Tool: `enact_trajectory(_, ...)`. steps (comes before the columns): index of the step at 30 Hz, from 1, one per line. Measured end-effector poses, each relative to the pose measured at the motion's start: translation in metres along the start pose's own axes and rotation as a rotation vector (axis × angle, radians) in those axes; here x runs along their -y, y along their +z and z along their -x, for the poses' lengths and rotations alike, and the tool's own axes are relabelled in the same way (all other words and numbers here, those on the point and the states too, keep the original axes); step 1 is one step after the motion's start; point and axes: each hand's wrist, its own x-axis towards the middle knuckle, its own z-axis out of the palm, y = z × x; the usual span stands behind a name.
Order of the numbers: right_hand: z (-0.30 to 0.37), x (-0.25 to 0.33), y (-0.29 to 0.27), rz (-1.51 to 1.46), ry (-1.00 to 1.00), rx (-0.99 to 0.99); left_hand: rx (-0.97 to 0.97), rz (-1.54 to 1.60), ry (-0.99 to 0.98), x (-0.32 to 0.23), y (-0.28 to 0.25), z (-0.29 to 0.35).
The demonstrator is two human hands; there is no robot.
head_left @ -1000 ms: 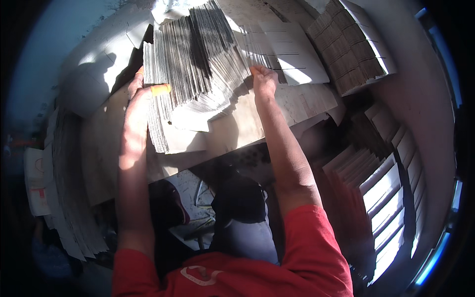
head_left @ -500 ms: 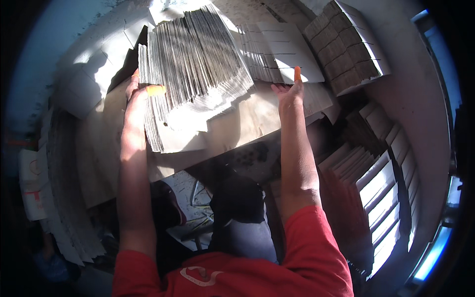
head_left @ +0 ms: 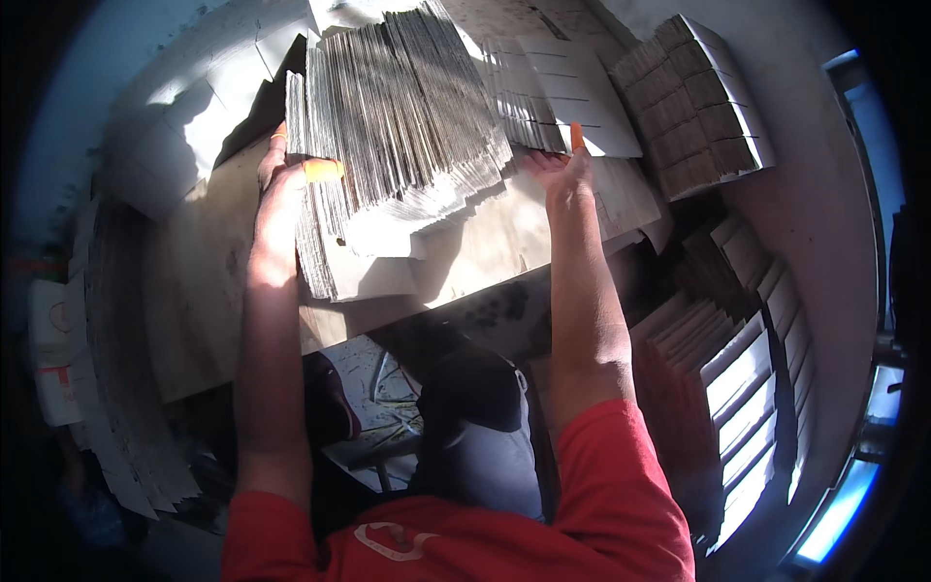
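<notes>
Marked in two places, neither legible.
Printed in red on a white carton [head_left: 48, 341] at far left: a round outline [head_left: 59, 316] and a blocky mark [head_left: 64, 376], both blurred. Printed pale on the red shirt [head_left: 495, 535]: a looped emblem [head_left: 390, 533], too small to read.

From afar I watch through one head-worn fisheye, looking steeply down past the red shirt [head_left: 465, 538] at the left hand [head_left: 282, 178] and right hand [head_left: 565, 175] close below.
</notes>
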Motion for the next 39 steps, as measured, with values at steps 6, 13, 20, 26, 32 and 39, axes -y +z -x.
enact_trajectory(6,-0.040,0.046,-0.029,0.476,-0.708,-0.614,-0.044,-0.064,-0.018,0.000,-0.006,-0.004)
enact_trajectory(13,-0.080,0.108,-0.030,0.328,-0.241,-0.263,-0.081,-0.120,-0.022,0.001,-0.010,-0.005)
enact_trajectory(20,-0.097,0.087,0.004,0.545,-0.117,-0.364,-0.074,-0.098,0.010,0.003,-0.010,-0.007)
enact_trajectory(26,-0.130,0.073,0.000,1.151,-0.525,-0.353,-0.099,-0.045,0.006,0.004,-0.009,-0.010)
enact_trajectory(32,-0.142,0.067,0.006,1.589,-0.567,-0.495,-0.130,-0.019,0.030,0.006,-0.007,-0.011)
enact_trajectory(39,-0.095,0.079,0.022,1.363,-0.193,-0.279,-0.111,-0.079,0.019,0.005,-0.008,-0.009)
